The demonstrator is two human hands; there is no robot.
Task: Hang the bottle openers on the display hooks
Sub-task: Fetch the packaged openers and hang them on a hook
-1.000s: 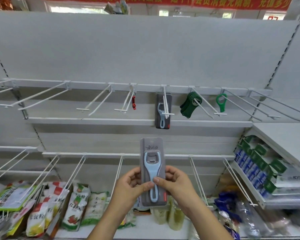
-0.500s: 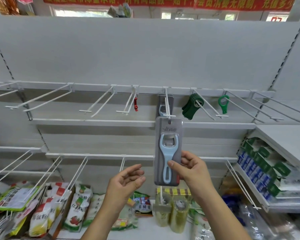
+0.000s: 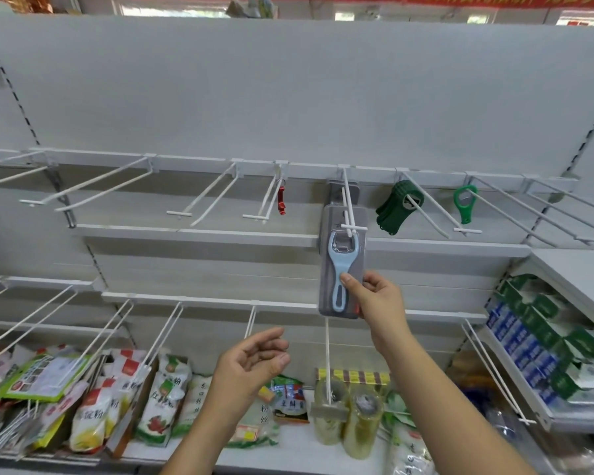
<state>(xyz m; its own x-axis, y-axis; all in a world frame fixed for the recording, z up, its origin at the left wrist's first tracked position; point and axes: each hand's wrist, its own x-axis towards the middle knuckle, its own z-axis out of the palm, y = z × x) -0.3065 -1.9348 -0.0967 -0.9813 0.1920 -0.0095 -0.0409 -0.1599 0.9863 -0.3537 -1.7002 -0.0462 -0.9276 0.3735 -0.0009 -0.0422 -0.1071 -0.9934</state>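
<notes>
A packaged light-blue bottle opener (image 3: 340, 265) on a grey card hangs at the front end of a white double-wire display hook (image 3: 349, 207). My right hand (image 3: 374, 299) pinches the card's lower right side, thumb on the opener's handle. Behind it on the same hook sits another carded opener (image 3: 333, 192), mostly hidden. My left hand (image 3: 251, 365) hovers lower left, fingers loosely curled, holding nothing. A red opener (image 3: 281, 200) hangs on the hook to the left; a bunch of green openers (image 3: 393, 209) and a single green opener (image 3: 464, 204) hang to the right.
Several bare white hooks (image 3: 93, 186) jut toward me along the upper rail and lower rail (image 3: 151, 337). Food packets (image 3: 158, 399) and tape rolls (image 3: 347, 416) lie on the bottom shelf. Blue-green boxes (image 3: 542, 330) fill the right shelf.
My right hand has lifted the carded opener up and pushed its hole onto the hook's end. My left hand let go earlier and stays low and apart.
</notes>
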